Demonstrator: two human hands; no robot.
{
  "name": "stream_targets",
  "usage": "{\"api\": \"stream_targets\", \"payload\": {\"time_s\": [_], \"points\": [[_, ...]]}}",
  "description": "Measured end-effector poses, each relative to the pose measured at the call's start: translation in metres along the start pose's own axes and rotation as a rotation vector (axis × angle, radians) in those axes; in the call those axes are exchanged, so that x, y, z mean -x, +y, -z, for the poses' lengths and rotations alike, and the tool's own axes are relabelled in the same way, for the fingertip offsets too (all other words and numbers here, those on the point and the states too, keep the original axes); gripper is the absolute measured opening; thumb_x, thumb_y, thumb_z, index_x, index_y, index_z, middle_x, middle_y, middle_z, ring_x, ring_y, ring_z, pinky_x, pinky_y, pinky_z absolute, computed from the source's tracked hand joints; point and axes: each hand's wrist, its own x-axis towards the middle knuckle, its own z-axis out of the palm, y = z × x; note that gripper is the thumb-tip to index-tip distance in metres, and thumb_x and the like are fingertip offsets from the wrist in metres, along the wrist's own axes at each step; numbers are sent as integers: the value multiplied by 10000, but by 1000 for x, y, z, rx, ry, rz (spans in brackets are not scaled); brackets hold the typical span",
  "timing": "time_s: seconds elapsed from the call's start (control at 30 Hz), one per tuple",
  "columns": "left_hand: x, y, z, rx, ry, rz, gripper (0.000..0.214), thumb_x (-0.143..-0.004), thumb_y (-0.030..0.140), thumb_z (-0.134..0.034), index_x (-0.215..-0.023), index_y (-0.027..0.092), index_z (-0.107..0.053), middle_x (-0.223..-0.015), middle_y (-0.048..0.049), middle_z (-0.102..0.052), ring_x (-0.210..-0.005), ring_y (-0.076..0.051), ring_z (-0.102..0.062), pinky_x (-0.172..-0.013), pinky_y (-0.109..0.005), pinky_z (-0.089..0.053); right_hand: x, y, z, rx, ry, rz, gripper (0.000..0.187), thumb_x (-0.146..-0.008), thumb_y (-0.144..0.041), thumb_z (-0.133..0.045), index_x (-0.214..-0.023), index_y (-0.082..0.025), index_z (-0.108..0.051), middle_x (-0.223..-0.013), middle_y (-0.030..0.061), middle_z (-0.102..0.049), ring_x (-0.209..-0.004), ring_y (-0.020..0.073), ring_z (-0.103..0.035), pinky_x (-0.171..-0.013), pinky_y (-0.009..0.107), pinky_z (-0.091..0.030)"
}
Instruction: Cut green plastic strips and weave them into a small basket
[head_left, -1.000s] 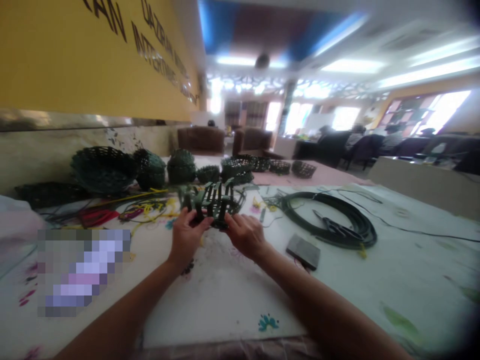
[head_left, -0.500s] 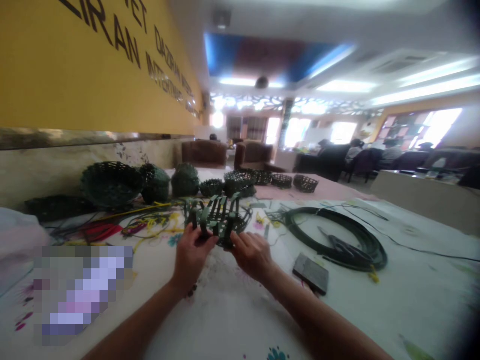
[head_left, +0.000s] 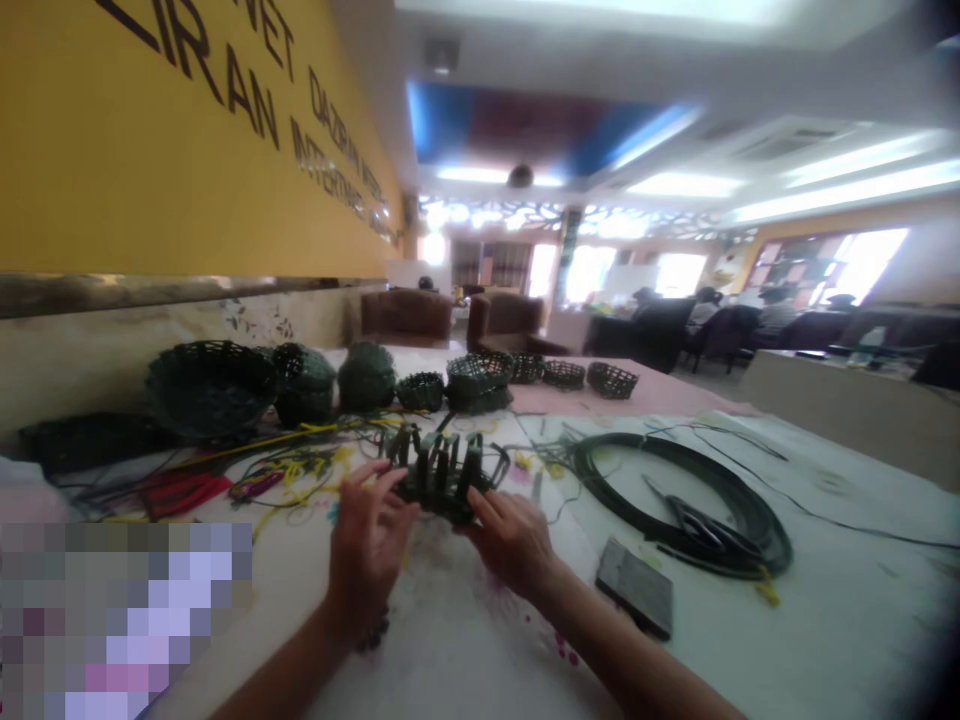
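Note:
A half-woven dark green basket point(head_left: 444, 472) with upright strips stands on the white table point(head_left: 825, 600) in front of me. My left hand point(head_left: 367, 535) rests against its left side with the fingers partly spread and touching the weave. On the basket's right lower edge, my right hand point(head_left: 510, 537) has its fingers pressed to the strips. Both hands grip the basket between them.
Several finished green baskets point(head_left: 210, 385) line the back of the table below a yellow wall. A coil of green strip point(head_left: 697, 505) with scissors lies to the right, a dark flat pad point(head_left: 634, 587) near my right arm. Yellow and red strips point(head_left: 247, 470) lie at left. People sit far behind.
The view has tilted up, so the table sits lower in the picture. The basket has been lowered toward the table and turned a little; my left fingers have spread more.

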Motion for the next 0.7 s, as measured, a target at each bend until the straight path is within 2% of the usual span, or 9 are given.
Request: {"api": "stream_targets", "payload": {"time_s": [0.13, 0.27, 0.47, 0.57, 0.63, 0.7], "points": [[-1, 8, 2, -131, -74, -242, 264, -912, 179, -591, -1175, 195, -569, -1178, -108, -609, -981, -180, -673, -755, -263, -599, -2, -1, 2, -14, -28, 23, 379, -1035, -409, -395, -1027, -113, -633, -645, 16, -574, -557, 155, -467, -562, 321, -267], [3, 13, -6, -140, -170, -339, 320, -942, 198, -539, -1260, 176, -505, -1175, -129, -671, -1048, -201, -688, -828, -267, -594, -4, -7, 7, -40, -71, 43, 308, -1034, -336, -421, -1062, -104, -622, -646, 9, -558, -560, 153, -454, -561, 325, -264], [10, 15, -14, -258, -190, -358, 404, -950, 209, -503, -1341, 135, -433, -1161, -170, -687, -1029, -230, -706, -750, -248, -597, -6, -17, 9, -87, -70, 81, 263, -1025, -193, -382, -1080, -86, -615, -644, 11, -560, -558, 158, -457, -551, 332, -279], [11, 12, -16, -290, -268, -346, 384, -957, 228, -478, -1337, 175, -457, -1070, -129, -698, -850, -221, -734, -635, -266, -593, -5, -20, 8, -93, -76, 102, 242, -1013, -168, -390, -1037, -99, -621, -643, 13, -567, -549, 156, -460, -549, 328, -287], [9, 10, -15, -254, -312, -296, 362, -960, 256, -481, -1317, 199, -476, -1026, -105, -690, -776, -207, -725, -609, -273, -585, -5, -19, 7, -104, -88, 103, 220, -1009, -177, -412, -1024, -109, -621, -648, 15, -577, -551, 156, -477, -547, 322, -298], [5, 8, -11, -169, -338, -205, 349, -950, 267, -510, -1294, 212, -490, -1031, -91, -682, -835, -206, -717, -679, -284, -589, -4, -16, 6, -145, -92, 68, 223, -1016, -247, -445, -1095, -122, -611, -657, 10, -590, -551, 150, -502, -537, 303, -318]]}}
